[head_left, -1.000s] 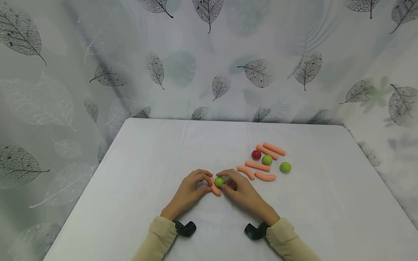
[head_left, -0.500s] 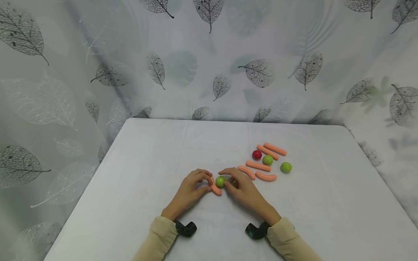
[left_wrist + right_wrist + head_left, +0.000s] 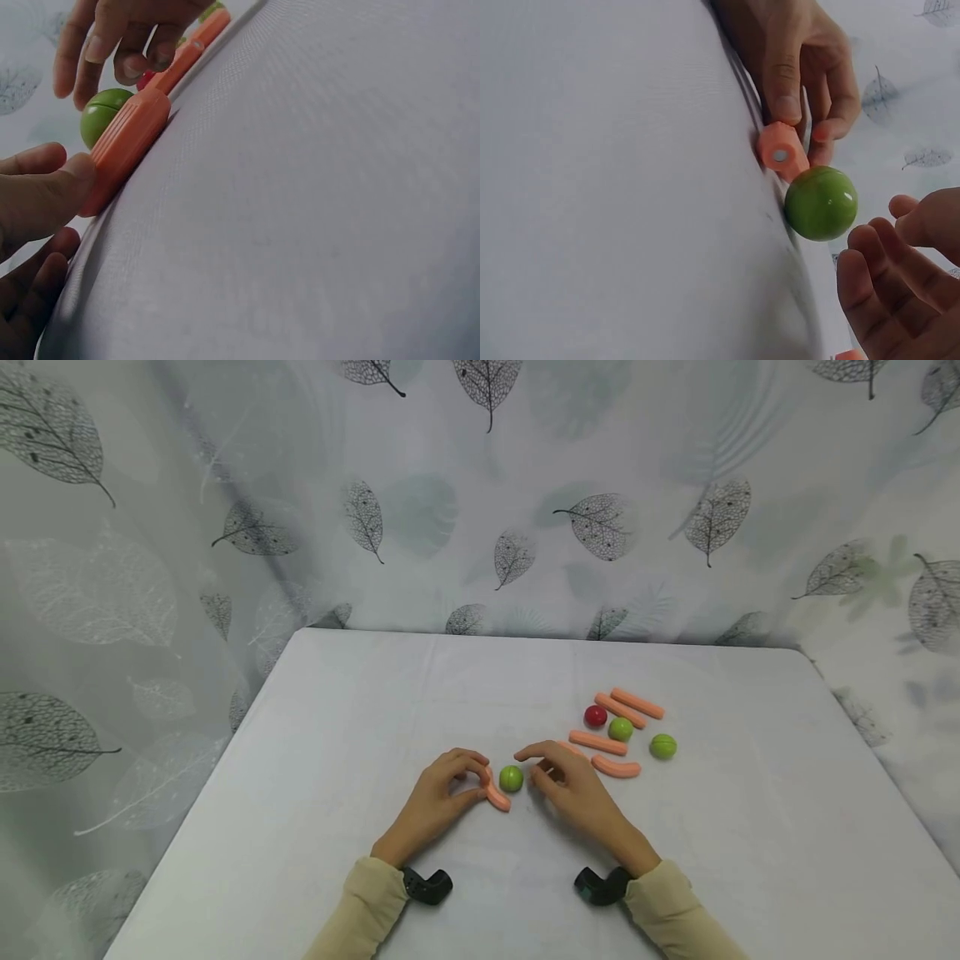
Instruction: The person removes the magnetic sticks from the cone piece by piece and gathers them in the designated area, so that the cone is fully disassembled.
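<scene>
My left hand point(image 3: 441, 793) pinches a short curved orange rod point(image 3: 497, 793) between thumb and fingers, low over the white cloth. In the right wrist view, the near end of this orange rod point(image 3: 772, 146) shows a round silvery spot. Just right of it sits a glossy green ball point(image 3: 512, 778), its groove visible in the left wrist view. My right hand point(image 3: 572, 789) is to the right of the ball, apart from it, fingers loosely bent and holding nothing. The green ball point(image 3: 821, 203) stands in front of those fingertips in the right wrist view.
Beyond my right hand lie several orange rods, straight ones point(image 3: 597, 742) and curved ones point(image 3: 617, 767). Among them are a red ball point(image 3: 596, 717) and a green ball point(image 3: 620, 729), with another green ball point(image 3: 663, 746) farther right. A leaf-patterned curtain point(image 3: 420, 527) hangs behind the table.
My right hand has let go of the green ball and drawn back to the right, overlapping a curved orange rod. My left hand stays on its rod.
</scene>
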